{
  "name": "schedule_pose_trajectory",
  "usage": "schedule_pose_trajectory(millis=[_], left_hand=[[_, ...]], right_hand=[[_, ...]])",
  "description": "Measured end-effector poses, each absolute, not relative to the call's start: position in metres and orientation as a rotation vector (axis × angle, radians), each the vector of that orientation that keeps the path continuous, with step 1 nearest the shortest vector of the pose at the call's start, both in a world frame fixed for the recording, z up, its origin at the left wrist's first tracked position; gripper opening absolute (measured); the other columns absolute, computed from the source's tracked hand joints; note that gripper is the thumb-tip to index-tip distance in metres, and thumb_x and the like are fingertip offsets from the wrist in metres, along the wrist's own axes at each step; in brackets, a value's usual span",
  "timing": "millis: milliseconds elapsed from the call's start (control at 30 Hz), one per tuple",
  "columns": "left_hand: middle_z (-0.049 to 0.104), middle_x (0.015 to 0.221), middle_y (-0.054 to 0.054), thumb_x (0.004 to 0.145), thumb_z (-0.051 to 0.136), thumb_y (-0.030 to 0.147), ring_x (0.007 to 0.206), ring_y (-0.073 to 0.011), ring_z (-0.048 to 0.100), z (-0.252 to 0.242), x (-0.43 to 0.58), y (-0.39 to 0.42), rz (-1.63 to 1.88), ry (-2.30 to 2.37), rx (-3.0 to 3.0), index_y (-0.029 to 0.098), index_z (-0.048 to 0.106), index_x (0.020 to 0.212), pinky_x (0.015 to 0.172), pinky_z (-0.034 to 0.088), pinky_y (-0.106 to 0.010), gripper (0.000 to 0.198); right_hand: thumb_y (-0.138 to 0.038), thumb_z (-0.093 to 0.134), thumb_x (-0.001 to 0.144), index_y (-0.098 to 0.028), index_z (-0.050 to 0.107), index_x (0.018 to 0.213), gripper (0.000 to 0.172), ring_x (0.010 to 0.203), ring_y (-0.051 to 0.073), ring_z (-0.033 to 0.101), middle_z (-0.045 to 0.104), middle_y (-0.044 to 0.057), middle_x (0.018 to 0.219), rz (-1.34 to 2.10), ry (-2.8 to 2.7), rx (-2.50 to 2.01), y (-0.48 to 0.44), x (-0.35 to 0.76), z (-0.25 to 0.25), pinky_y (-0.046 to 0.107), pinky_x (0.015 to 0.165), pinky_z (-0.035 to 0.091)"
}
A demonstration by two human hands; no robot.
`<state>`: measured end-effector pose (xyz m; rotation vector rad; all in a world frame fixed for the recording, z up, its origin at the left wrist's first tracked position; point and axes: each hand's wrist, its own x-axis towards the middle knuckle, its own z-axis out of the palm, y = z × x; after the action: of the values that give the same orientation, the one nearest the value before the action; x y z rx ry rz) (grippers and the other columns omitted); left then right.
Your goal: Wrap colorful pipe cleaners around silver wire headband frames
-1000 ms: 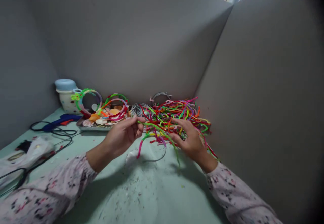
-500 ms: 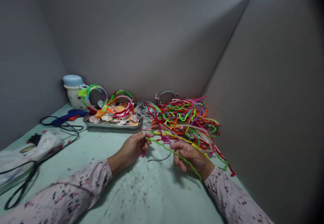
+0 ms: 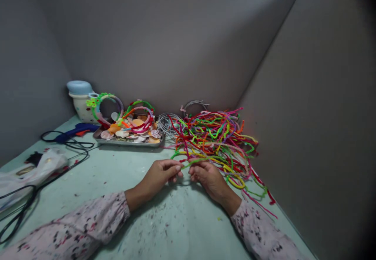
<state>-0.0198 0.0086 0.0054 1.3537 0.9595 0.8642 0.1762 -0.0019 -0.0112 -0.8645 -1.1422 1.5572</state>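
A tangled heap of coloured pipe cleaners [image 3: 217, 138] lies on the pale green table at the back right. My left hand [image 3: 160, 175] and my right hand [image 3: 207, 175] rest low on the table just in front of the heap, fingertips almost meeting. Both are closed in a pinch on a green pipe cleaner [image 3: 192, 161] that runs between them and arches up into the heap. Patterned pink sleeves cover both forearms.
A metal tray [image 3: 129, 142] of shells and wrapped hoops sits at the back. Beside it are coiled wire [image 3: 169, 123], a blue glue gun [image 3: 73, 131] with black cord, a lidded jar [image 3: 78, 101] and a plastic bag [image 3: 35, 173]. Grey partition walls enclose the table.
Both hands have come down and toward each other in front of the heap. The green pipe cleaner, earlier stretched out past the right hand, is now pinched short between the fingertips.
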Motion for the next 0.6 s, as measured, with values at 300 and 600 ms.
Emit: schedule_pose_trajectory(millis=[300,600], left_hand=[[0.066,0.077,-0.005,0.086,0.050,0.044,0.056,-0.0097,0.053,0.0027,-0.0182,0.0043,0.845,0.883,1.459,0.013,0.064,0.093,0.052,0.037,-0.021,0.035],[0.063,0.072,-0.004,0.088,0.046,0.043,0.055,-0.0101,0.052,0.0030,-0.0173,0.0025,0.858,0.921,1.511,0.013,0.061,0.084,0.051,0.035,-0.021,0.033]], right_hand=[[-0.042,0.065,0.079,-0.018,0.067,0.089,0.026,0.057,0.012,0.055,0.062,0.000,0.064,1.202,-1.231,-1.046,-0.0083,0.1749,-0.0091,0.024,0.056,0.041],[-0.037,0.064,0.080,-0.018,0.067,0.091,0.022,0.058,0.014,0.055,0.062,0.001,0.062,1.205,-1.257,-0.957,-0.0120,0.1765,-0.0153,0.026,0.057,0.043]])
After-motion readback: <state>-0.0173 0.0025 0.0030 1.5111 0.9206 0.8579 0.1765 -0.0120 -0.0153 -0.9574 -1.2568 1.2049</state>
